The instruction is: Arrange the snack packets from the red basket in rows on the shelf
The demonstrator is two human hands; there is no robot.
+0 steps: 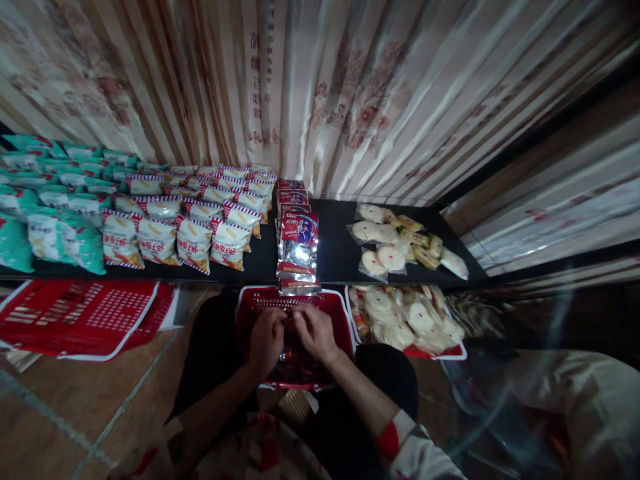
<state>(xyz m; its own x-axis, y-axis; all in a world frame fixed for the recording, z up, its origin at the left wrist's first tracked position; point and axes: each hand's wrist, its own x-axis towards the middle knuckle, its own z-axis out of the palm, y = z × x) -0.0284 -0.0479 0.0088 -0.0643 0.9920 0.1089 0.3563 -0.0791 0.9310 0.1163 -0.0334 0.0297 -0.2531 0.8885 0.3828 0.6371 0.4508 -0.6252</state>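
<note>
From my remote seat I set the clock on the middle basket (pixel 336 308), twelve pointing away from the wearer. At nine, red baskets (pixel 75 313) with white rims sit beside the worktop (pixel 340 247), probably parked there to leave its surface for goods. At ten, green bags (pixel 45 230) stand in close rows; toward eleven, striped white bags (pixel 193 240) do likewise, their fronts turned to the wearer, I think so each kind reads at a glance.

The middle basket itself is between the wearer's knees, likely placed so both arms reach inside easily. In it, I see the left hand (pixel 267 337) and right hand (pixel 316 333) with fingers curled in toward each other near the far wall. Shadow hides the fingertips, so I cannot tell whether they grip anything. At twelve, red packets (pixel 299 230) overlap in a column, the nearest ones jutting past the worktop edge, perhaps to stay within easy reach.

Between one and two, round white packs (pixel 373 231) lie loosely with yellow-wrapped pieces (pixel 413 223). At three, the right basket (pixel 435 352) brims with similar round packs, seemingly kept apart by kind.
</note>
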